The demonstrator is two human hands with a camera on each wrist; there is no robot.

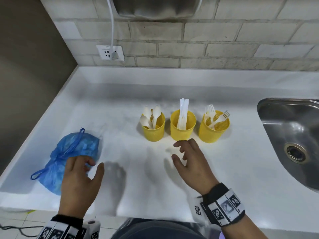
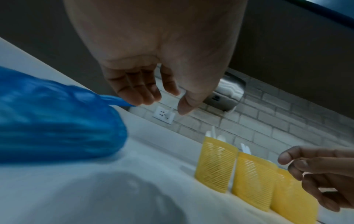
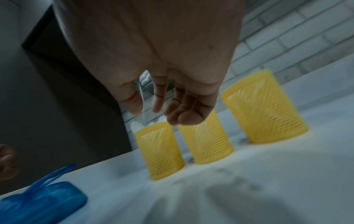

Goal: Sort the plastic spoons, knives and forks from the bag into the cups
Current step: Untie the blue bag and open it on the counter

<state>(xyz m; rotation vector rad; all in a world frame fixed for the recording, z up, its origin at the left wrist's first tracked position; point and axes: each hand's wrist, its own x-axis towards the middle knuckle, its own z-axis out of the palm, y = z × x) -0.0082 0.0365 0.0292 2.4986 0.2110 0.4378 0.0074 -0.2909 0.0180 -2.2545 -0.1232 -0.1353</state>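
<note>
On the counter (image 1: 120, 104), 3 cups in a row: spoons (image 1: 149, 116) left, knives (image 1: 183, 112) middle, forks (image 1: 214, 116) right. Bag (image 1: 69, 152) far left, sink (image 1: 293, 128) far right, socket (image 1: 110, 52) behind.

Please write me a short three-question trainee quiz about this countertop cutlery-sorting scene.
1. True or false: the right hand holds a fork.
2. Which yellow cup holds the knives: A left cup, B middle cup, C right cup?
3. Fill in: the blue bag lies to the ____ of the cups, under the left hand.

Key:
1. False; the hand is empty, fingers spread.
2. B; spoons stand in the left cup, forks in the right.
3. Left.
</note>
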